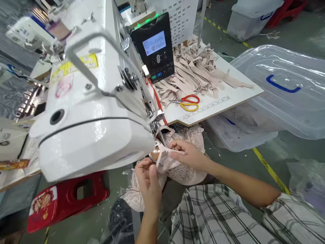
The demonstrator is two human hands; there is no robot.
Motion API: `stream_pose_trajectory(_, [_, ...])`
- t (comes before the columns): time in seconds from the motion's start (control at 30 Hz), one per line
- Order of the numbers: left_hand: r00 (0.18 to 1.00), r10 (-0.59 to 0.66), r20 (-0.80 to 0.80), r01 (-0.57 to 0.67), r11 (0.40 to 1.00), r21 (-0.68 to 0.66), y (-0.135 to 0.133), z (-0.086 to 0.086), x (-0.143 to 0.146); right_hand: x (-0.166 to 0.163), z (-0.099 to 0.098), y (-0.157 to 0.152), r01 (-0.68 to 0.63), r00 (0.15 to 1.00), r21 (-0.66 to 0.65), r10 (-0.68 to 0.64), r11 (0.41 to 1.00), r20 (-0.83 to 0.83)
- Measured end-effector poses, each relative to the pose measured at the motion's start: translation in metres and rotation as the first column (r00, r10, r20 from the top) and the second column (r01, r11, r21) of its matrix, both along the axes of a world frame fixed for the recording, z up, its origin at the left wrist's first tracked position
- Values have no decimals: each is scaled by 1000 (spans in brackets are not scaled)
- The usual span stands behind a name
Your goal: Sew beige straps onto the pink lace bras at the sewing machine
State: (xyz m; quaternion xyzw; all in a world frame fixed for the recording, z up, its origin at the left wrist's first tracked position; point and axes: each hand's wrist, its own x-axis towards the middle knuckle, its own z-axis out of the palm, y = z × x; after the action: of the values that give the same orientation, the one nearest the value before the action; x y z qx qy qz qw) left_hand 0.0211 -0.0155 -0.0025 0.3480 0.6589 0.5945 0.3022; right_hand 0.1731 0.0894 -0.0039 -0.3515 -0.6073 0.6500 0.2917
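Observation:
A pale pink lace garment [181,173] hangs below the end of a white sewing machine [96,142] and drapes over my lap. My right hand [190,156] pinches a narrow pale pink strip [166,149] that runs from the machine's needle area. On the other side, my left hand [149,186] has its fingers curled at the garment's edge, thumb up, just under the machine head. Exactly what lies between the left fingers is partly hidden. The needle itself is hard to make out.
A pile of beige fabric strips [195,73], red-and-yellow-handled scissors [188,102] and a printed ruler scale [205,107] lie on the white tabletop [238,91]. Beside it is a control panel [158,51]. Clear plastic boxes [284,105] stand right; a red stool [68,200] stands left.

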Motion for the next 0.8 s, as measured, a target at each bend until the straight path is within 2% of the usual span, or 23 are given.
stream_pose_trajectory(0.03, [988, -79, 130, 88, 994, -66, -7, -1, 3, 6, 0, -4, -40, 999, -44, 40, 998, -7])
stream_pose_trajectory(0.1, [909, -235, 345, 303, 940, -159, -17, -3, 12, 19, -2, -14, -114, 993, -129, 112, 985, -21])
stream_pose_trajectory(0.17, [838, -310, 449, 423, 889, -174, -22, -5, 21, 28, -4, -24, -171, 985, -184, 171, 968, -17])
stream_pose_trajectory(0.23, [830, -306, 466, 424, 889, -171, -23, -7, 27, 36, -7, -26, -246, 967, -180, 254, 952, 22])
stream_pose_trajectory(0.3, [849, -265, 458, 384, 904, -189, -22, -8, 28, 41, -12, -14, -286, 947, -62, 292, 956, 135])
stream_pose_trajectory(0.33, [853, -253, 457, 376, 905, -200, -23, -8, 27, 43, -15, -1, -261, 943, 47, 245, 964, 224])
stream_pose_trajectory(0.37, [854, -244, 460, 372, 904, -211, -24, -7, 25, 44, -19, 16, -207, 937, 185, 140, 961, 320])
stream_pose_trajectory(0.4, [854, -235, 464, 367, 904, -218, -25, -6, 23, 45, -23, 36, -127, 916, 352, -26, 927, 400])
stream_pose_trajectory(0.43, [855, -225, 468, 360, 906, -221, -27, -5, 20, 46, -26, 58, -46, 861, 500, -219, 865, 459])
stream_pose_trajectory(0.47, [856, -216, 469, 351, 910, -221, -28, -4, 18, 46, -29, 81, -18, 774, 621, -382, 784, 505])
stream_pose_trajectory(0.5, [859, -206, 468, 339, 915, -219, -30, -3, 16, 46, -32, 102, -70, 691, 696, -469, 715, 550])
stream_pose_trajectory(0.57, [866, -193, 462, 317, 926, -207, -33, -2, 13, 45, -34, 136, -142, 645, 712, -481, 688, 594])
stream_pose_trajectory(0.63, [867, -182, 463, 295, 938, -182, -35, -1, 11, 45, -35, 157, -257, 599, 696, -454, 671, 660])
stream_pose_trajectory(0.7, [865, -170, 472, 273, 949, -158, -37, -2, 9, 45, -33, 164, -364, 512, 669, -461, 649, 725])
stream_pose_trajectory(0.8, [862, -151, 485, 238, 963, -124, -39, -4, 8, 49, -26, 156, -415, 408, 613, -465, 673, 786])
